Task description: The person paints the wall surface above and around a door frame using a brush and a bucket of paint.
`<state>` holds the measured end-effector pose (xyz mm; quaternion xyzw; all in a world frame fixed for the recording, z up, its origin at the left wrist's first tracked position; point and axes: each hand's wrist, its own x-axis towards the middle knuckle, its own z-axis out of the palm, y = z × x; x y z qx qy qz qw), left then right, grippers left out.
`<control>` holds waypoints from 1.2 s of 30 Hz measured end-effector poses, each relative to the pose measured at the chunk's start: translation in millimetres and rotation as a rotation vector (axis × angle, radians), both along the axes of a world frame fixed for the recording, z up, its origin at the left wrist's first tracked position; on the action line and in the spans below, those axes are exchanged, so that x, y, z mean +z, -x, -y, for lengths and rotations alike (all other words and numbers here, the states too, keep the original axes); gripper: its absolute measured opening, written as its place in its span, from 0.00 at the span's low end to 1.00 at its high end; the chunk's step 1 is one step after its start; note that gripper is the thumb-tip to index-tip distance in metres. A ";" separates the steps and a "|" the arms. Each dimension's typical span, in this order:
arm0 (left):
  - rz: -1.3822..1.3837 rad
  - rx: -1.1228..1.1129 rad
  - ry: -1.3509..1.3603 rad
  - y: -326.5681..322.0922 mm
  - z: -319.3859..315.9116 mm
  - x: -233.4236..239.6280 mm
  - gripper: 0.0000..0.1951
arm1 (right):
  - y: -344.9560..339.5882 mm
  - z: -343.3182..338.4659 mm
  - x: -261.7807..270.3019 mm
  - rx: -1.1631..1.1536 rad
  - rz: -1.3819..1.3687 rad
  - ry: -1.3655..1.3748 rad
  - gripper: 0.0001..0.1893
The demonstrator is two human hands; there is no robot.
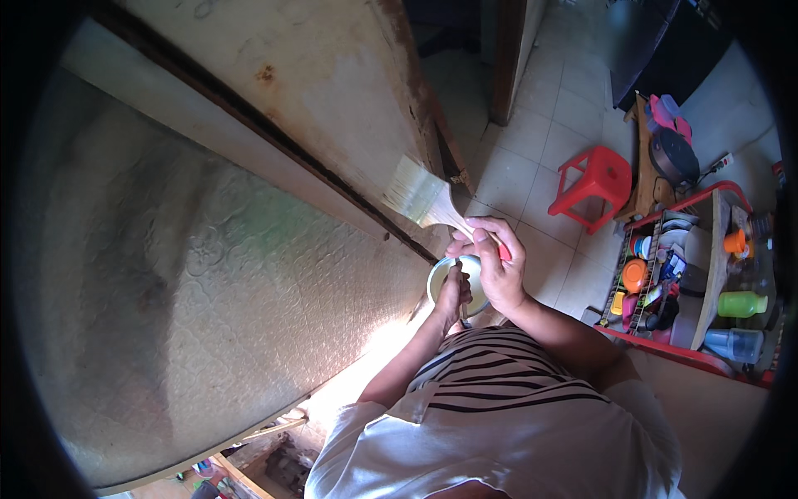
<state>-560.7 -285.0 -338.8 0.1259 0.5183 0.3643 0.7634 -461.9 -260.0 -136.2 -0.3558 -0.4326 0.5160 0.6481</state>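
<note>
My right hand [502, 265] grips the wooden handle of a wide, flat paintbrush [436, 206]; its pale bristles point up and left, close to a worn, stained panel [349, 93]. Below it, my left hand [454, 290] is closed around a thin, stick-like handle [463, 310], whose other end I cannot make out. Under both hands is a round, light-coloured container [438, 279] with pale contents, partly covered by my left hand. A large embossed panel [268, 293] spreads out to the left, its surface shiny and patchy.
A red plastic stool [598, 181] stands on the tiled floor [520, 134] to the upper right. Beside it are a wooden bench [643, 156] with a dark pan [673, 157] and a red-framed rack [679, 352] of dishes and bottles. A dark door gap borders the worn panel.
</note>
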 end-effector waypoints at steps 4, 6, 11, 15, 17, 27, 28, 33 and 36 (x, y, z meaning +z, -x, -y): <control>-0.010 -0.035 0.050 2.5 -0.9 5.2 0.25 | -12.4 2.8 -20.3 -0.026 0.067 0.118 0.12; -0.023 -0.033 0.050 1.2 -1.1 4.9 0.25 | -11.4 -0.9 -22.6 -0.041 0.083 0.192 0.12; -0.033 -0.047 0.011 -0.3 -0.3 -9.1 0.24 | 7.1 -17.9 24.6 -0.020 0.023 0.125 0.10; -0.008 -0.067 0.015 3.8 2.6 3.3 0.24 | 2.5 -26.6 103.0 -0.050 -0.004 -0.061 0.13; -0.022 -0.049 0.026 4.1 6.3 15.0 0.23 | -6.3 -31.2 124.6 -0.080 -0.051 -0.157 0.15; 0.040 -0.078 -0.019 12.2 27.6 34.0 0.18 | -20.5 -27.0 -47.1 0.008 -0.147 0.130 0.16; 0.040 -0.088 -0.020 13.4 30.0 33.0 0.18 | -21.1 -24.2 -69.0 -0.012 -0.146 0.180 0.16; 0.007 -0.101 -0.004 17.0 38.4 26.6 0.19 | -32.7 -23.4 -127.3 -0.079 -0.069 0.378 0.14; -0.010 -0.121 0.020 17.6 44.0 22.0 0.19 | -51.3 -18.4 -142.3 -0.108 -0.020 0.399 0.14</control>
